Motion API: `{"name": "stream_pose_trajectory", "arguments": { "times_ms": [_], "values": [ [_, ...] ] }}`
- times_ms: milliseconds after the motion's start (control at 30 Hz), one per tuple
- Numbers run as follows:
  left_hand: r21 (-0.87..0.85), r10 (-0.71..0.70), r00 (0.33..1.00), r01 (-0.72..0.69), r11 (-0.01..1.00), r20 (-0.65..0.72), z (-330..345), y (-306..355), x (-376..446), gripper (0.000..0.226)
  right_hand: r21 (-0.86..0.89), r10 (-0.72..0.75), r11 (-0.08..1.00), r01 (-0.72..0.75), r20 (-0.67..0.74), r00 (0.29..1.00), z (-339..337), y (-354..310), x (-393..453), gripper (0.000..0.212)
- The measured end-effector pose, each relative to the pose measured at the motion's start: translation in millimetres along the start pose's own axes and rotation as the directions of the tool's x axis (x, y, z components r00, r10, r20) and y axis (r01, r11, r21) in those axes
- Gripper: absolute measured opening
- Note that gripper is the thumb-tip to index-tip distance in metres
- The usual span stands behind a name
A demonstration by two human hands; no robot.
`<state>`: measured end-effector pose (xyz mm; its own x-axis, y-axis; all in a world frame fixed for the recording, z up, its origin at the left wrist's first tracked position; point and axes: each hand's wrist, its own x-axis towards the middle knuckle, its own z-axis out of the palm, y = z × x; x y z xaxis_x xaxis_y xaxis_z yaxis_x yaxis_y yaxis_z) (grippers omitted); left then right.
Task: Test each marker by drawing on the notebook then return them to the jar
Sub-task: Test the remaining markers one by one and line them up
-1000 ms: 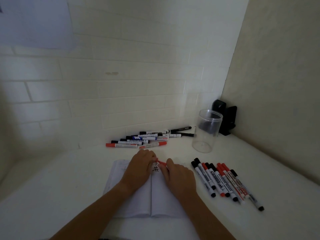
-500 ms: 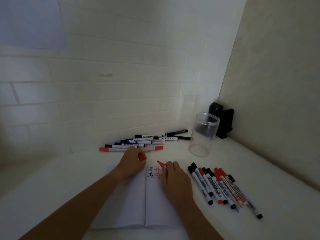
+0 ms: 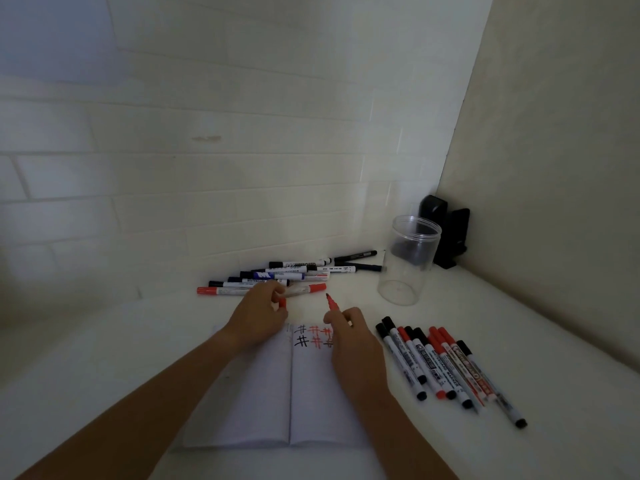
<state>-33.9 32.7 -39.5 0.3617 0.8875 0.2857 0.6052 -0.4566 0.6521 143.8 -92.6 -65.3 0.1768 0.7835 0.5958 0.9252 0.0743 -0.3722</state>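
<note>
- Red marker [image 3: 333,303]: uncapped, pinched in the right hand [image 3: 356,344], tip pointing up and away, above the notebook's top edge.
- Red cap [image 3: 282,303]: held in the left hand's [image 3: 258,320] curled fingers.
- Notebook [image 3: 277,393]: lies open on the counter [image 3: 519,323]; black and red hash marks at top of right page.
- Jar [image 3: 408,259]: clear, upright, far right.
- Marker groups: one row [image 3: 446,368] right of notebook, one pile [image 3: 287,275] beyond it.
</note>
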Motion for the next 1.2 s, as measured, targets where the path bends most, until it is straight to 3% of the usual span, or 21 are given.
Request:
{"name": "stream_pose_trajectory", "arguments": {
  "times_ms": [133, 333, 467, 533, 633, 700, 767, 833, 933, 1033, 1200],
  "values": [
    [0.083, 0.015, 0.985, -0.001, 0.997, -0.171, 13.4, 0.4, -21.4, 0.036, 0.195, 0.0, 0.98, 0.023, -0.115, 0.993, -7.8, -2.6, -0.1, 0.037],
    [0.192, 0.008, 0.988, 0.021, 0.981, -0.152, 21.6, -5.4, -35.8, 0.077, 0.184, 0.026, 0.983, -0.012, -0.07, 0.997, -11.5, -6.1, -3.0, 0.03],
    [0.192, 0.043, 0.985, -0.011, 0.981, -0.166, 21.7, -8.1, -38.4, 0.077, 0.227, 0.066, 0.973, -0.045, -0.087, 0.994, -21.4, -12.2, -1.9, 0.014],
    [0.172, 0.061, 0.979, -0.027, 0.985, -0.194, 21.7, -9.3, -39.8, 0.071, 0.3, 0.089, 0.952, -0.054, -0.105, 0.99, -25.4, -13.1, -1.8, 0.019],
    [0.162, 0.081, 0.975, -0.048, 0.986, -0.205, 21.8, -11.1, -39.4, 0.068, 0.485, 0.242, 0.858, -0.17, -0.089, 0.966, -30.2, -7.6, -2.4, 0.008],
    [0.16, 0.089, 0.974, -0.056, 0.986, -0.21, 22.3, -12.3, -38.8, 0.067, 0.583, 0.371, 0.755, -0.3, -0.003, 0.929, -37.2, -0.4, -3.1, 0.011],
    [0.172, 0.085, 0.975, -0.049, 0.984, -0.207, 22.2, -13.5, -37.8, 0.065, 0.641, 0.398, 0.676, -0.364, 0.097, 0.912, -44.5, 5.4, -5.1, 0.009],
    [0.218, 0.097, 0.976, -0.053, 0.974, -0.195, 22.3, -15.3, -36.7, 0.063, 0.647, 0.402, 0.649, -0.4, 0.154, 0.903, -49.4, 8.5, -5.7, 0.004],
    [0.322, 0.136, 0.977, -0.077, 0.944, -0.165, 21.5, -16.5, -36.6, 0.062, 0.623, 0.448, 0.651, -0.434, 0.146, 0.882, -46.0, 12.5, -3.6, 0.019],
    [0.406, 0.141, 0.979, -0.07, 0.911, -0.148, 19.8, -13.0, -40.4, 0.065, 0.617, 0.452, 0.652, -0.441, 0.15, 0.879, -41.5, 11.5, -3.8, 0.02],
    [0.432, 0.122, 0.987, -0.064, 0.9, -0.108, 15.7, -6.0, -48.8, 0.078, 0.599, 0.466, 0.649, -0.469, 0.174, 0.867, -38.8, 11.3, -3.9, 0.021]
  ]
}}
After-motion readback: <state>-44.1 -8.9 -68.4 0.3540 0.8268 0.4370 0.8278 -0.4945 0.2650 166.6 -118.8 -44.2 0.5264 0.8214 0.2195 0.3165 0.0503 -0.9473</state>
